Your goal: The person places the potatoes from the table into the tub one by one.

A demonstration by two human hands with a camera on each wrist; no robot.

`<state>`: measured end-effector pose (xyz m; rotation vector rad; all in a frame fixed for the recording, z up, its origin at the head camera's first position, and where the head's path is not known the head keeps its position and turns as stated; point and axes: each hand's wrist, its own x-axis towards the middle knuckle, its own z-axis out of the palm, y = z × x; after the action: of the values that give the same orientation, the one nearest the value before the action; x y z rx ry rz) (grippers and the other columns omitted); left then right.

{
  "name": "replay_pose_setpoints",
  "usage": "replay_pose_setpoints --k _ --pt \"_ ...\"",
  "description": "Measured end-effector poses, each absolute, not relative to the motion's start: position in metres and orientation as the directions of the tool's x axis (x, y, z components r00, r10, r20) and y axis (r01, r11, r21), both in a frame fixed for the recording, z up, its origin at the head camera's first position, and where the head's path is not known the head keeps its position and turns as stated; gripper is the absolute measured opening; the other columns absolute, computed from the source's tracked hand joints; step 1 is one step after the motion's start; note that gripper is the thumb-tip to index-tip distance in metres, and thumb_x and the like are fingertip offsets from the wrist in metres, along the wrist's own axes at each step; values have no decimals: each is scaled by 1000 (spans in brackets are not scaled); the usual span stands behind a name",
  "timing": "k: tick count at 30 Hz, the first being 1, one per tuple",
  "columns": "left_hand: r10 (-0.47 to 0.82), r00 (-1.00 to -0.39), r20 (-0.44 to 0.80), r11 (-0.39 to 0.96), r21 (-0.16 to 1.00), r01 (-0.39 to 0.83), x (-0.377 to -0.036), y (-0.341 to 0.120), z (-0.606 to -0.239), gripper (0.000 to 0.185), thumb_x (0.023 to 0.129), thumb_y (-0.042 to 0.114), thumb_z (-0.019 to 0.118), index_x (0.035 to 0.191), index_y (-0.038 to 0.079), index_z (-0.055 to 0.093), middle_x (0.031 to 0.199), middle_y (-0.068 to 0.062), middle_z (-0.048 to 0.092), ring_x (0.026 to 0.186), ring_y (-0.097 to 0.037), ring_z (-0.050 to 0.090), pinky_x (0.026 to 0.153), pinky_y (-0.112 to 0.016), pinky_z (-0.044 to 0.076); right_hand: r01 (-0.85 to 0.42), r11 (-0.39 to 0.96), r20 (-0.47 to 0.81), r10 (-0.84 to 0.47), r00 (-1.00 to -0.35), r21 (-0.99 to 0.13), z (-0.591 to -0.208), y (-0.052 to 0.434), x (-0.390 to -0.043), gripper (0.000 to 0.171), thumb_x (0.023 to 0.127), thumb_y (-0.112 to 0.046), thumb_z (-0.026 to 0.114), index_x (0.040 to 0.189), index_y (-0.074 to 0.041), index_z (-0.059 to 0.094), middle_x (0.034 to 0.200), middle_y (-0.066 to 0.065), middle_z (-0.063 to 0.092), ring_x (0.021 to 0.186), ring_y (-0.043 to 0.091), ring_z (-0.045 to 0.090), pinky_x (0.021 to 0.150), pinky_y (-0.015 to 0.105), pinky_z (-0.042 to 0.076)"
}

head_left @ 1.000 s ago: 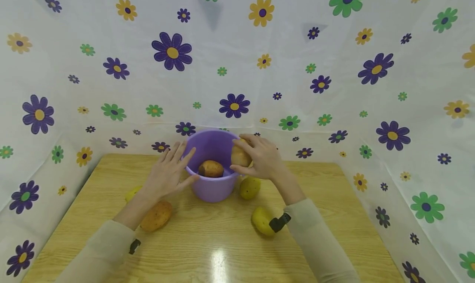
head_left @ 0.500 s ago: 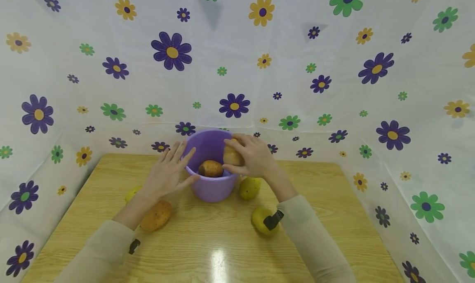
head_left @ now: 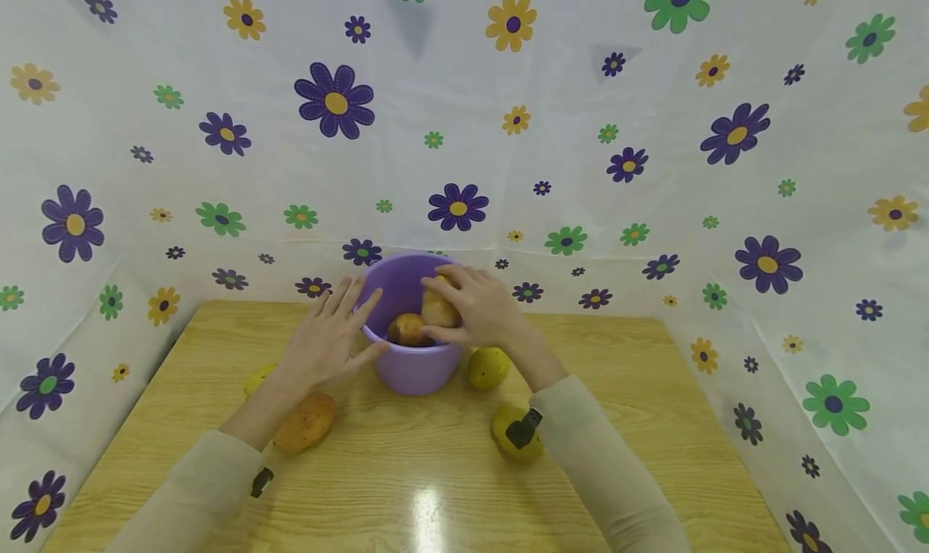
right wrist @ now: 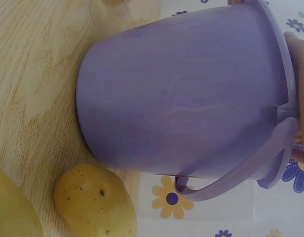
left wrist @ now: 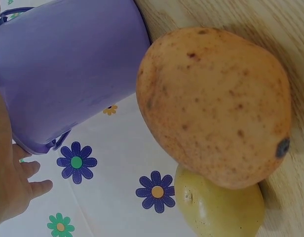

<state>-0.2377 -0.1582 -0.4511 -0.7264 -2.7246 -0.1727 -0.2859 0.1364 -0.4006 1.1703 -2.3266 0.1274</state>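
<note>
A purple bucket (head_left: 417,373) stands upright on the table. My right hand (head_left: 482,307) grips a tan oval fruit (head_left: 439,305) between thumb and fingers, over the right part of the bucket's mouth. Inside lies an orange-brown fruit (head_left: 406,330) with a dark end, partly overlapped by the right thumb. At the left rim, my left hand (head_left: 325,335) has its fingers straight and spread, holding nothing. Only part of the right hand shows beyond the rim in the right wrist view, and the held fruit is mostly hidden there.
Under the left forearm lie a speckled orange oval fruit (left wrist: 216,106) and a yellow fruit (left wrist: 218,207). Right of the bucket is a yellow-green fruit (head_left: 489,368), with another yellow fruit (head_left: 517,444) nearer the front. Behind the wooden table (head_left: 406,472) hangs a flower-print sheet (head_left: 566,69).
My right hand has moved left with the tan fruit, from the bucket's right rim to over its mouth. My left hand stays in place.
</note>
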Motion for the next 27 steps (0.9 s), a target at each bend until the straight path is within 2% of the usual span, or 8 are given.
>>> replay_pose_setpoints --k 10,27 --pt "462 -829 316 866 40 498 -237 -158 -449 89 101 67 51 168 14 28 177 -20 17 165 -41 16 132 -63 22 -779 608 454 -743 -491 153 -399 129 -288 76 86 -68 75 144 -19 63 139 12 67 121 34 72 98 46 63" --pt "462 -826 322 868 27 496 -238 -158 -451 89 100 66 53 168 14 28 177 -20 19 165 -41 17 133 -62 23 -759 630 287 -766 -575 165 -394 122 -290 73 91 -74 63 144 -22 65 138 9 67 123 31 70 105 44 60"
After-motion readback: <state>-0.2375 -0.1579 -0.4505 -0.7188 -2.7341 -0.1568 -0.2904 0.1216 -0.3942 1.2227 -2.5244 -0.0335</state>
